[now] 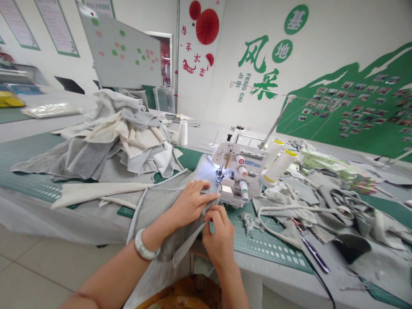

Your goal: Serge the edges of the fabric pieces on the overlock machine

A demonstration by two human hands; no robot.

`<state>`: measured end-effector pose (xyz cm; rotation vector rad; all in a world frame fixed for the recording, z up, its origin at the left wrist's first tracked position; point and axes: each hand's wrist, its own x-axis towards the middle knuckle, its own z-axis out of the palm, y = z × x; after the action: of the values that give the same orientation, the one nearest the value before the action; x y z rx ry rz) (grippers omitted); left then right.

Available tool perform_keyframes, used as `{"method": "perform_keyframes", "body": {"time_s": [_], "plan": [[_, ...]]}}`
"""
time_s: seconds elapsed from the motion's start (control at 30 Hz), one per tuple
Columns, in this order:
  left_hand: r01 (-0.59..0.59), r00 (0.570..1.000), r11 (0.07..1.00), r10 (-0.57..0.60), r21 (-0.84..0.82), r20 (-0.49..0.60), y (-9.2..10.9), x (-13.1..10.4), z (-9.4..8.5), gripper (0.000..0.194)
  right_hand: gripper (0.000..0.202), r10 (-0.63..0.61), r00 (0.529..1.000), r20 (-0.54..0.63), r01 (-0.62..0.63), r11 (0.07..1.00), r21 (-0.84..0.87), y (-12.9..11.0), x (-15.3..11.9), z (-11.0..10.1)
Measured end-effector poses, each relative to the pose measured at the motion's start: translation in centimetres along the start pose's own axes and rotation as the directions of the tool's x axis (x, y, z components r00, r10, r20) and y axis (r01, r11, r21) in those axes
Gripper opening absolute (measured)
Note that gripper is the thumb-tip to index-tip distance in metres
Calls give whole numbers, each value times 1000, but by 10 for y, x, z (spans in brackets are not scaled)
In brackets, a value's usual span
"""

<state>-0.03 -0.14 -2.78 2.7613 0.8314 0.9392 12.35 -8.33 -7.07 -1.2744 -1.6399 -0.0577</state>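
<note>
A grey piece of fabric (161, 201) runs from the table edge up to the lit needle area of a white overlock sewing machine (238, 171). My left hand (191, 201) lies on top of it, fingers stretched toward the machine's presser foot; a pale bangle circles that wrist. Just below, my right hand (220, 229) pinches the fabric's near edge between thumb and fingers. Part of the cloth hangs over the table's front edge toward my lap. Cones of white thread (281, 165) stand behind the machine.
Left of the machine rises a heap of grey and cream fabric pieces (125, 133). Fabric scraps (322, 197), scissors (299, 225) and dark-handled snips or tweezers (315, 254) lie to the right. Green cutting mats (270, 249) cover parts of the table. A thread cone (183, 132) stands behind.
</note>
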Motion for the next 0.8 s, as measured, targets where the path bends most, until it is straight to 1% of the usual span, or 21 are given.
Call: {"method": "perform_keyframes", "body": {"time_s": [0.2,0.37,0.47,0.63,0.8], "plan": [[-27,1000,1000,27,12,4,-5,0,0,44,24,4,1000,13,-4,1000,-11,-1,0,2],[-38,999,999,37,-13,-5,-9,-1,1,45,24,6,1000,3,-6,1000,-4,-3,1,2],[-47,998,998,45,-41,-38,-12,0,2,40,24,5,1000,-11,-5,1000,16,-3,2,1],[-43,991,993,29,-110,-129,-17,1,4,30,26,9,1000,-16,-9,1000,13,-2,1,2],[-38,988,989,15,-146,-152,-20,3,4,26,28,16,1000,-8,-16,999,28,-2,-2,3]]}}
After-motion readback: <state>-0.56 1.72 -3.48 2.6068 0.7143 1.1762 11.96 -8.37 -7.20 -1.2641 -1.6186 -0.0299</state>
